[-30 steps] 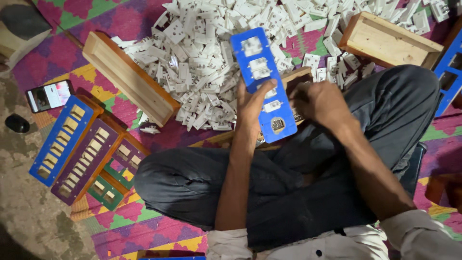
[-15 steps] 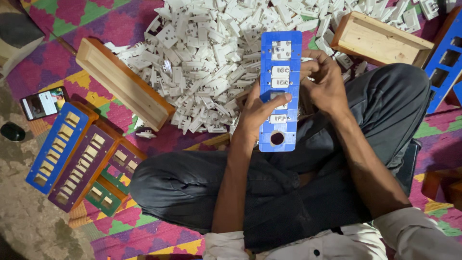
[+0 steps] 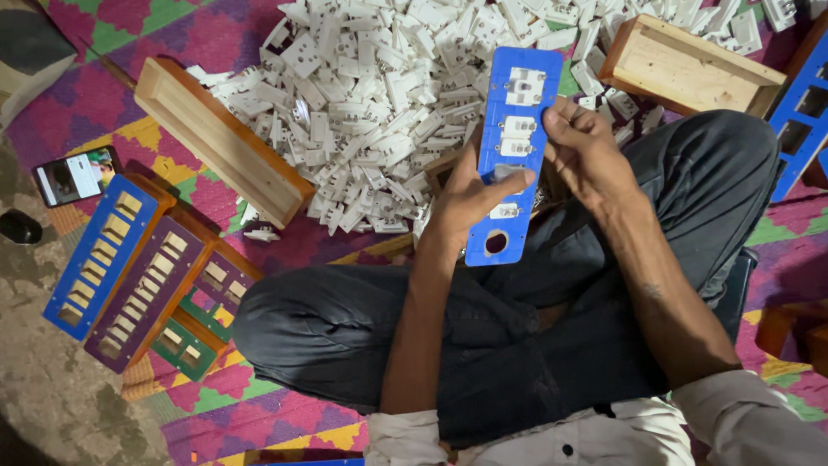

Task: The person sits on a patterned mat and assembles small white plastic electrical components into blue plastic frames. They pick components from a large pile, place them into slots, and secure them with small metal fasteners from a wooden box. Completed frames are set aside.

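Currently the blue slotted plate [image 3: 513, 155] is gripped upright above the lap, left hand [image 3: 470, 203] curled round its lower edge, right hand [image 3: 586, 151] pinching its three o'clock side, and is best kept steady while white socket parts [image 3: 379, 95], heaped at twelve o'clock, are pressed squarely home.

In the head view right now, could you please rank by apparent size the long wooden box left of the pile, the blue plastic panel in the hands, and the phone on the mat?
1. Long wooden box, largest, though farther away.
2. Blue plastic panel, slightly smaller; it is nearer, so unsure.
3. Phone, clearly smallest.
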